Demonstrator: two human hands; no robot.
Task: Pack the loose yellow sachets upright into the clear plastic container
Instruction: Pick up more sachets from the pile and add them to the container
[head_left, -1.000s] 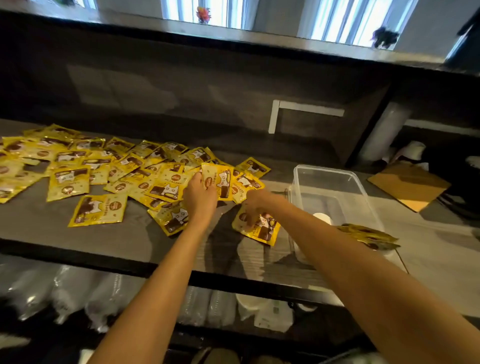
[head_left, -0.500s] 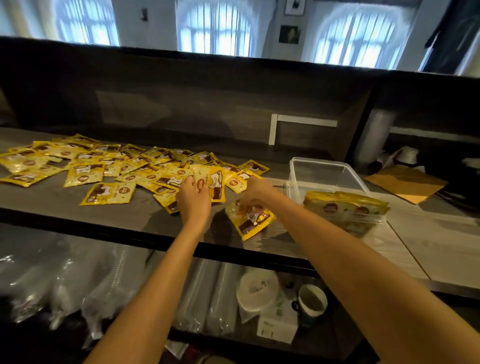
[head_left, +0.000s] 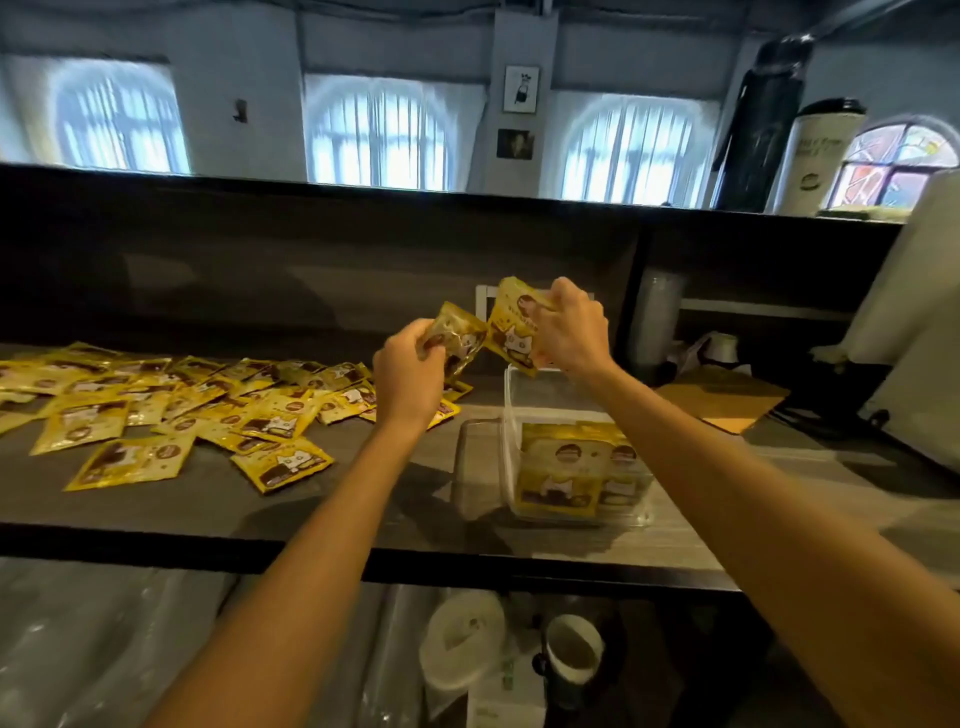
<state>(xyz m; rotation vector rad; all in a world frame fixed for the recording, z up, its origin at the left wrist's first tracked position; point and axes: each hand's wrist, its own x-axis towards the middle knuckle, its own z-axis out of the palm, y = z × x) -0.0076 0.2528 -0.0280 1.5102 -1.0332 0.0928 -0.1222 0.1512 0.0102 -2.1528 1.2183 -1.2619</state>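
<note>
readable text: none | sachets (head_left: 283, 464): print seemingly too blurred

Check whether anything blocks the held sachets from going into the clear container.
Nothing visible does. The sachets in the left hand and right hand are held near the open container; packed sachets fill its near end.

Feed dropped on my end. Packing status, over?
Left hand grips a sachet, right hand grips a second sachet, both held up. Container holds upright sachets at its near end. Loose pile lies left; nothing blocks the container.
</note>
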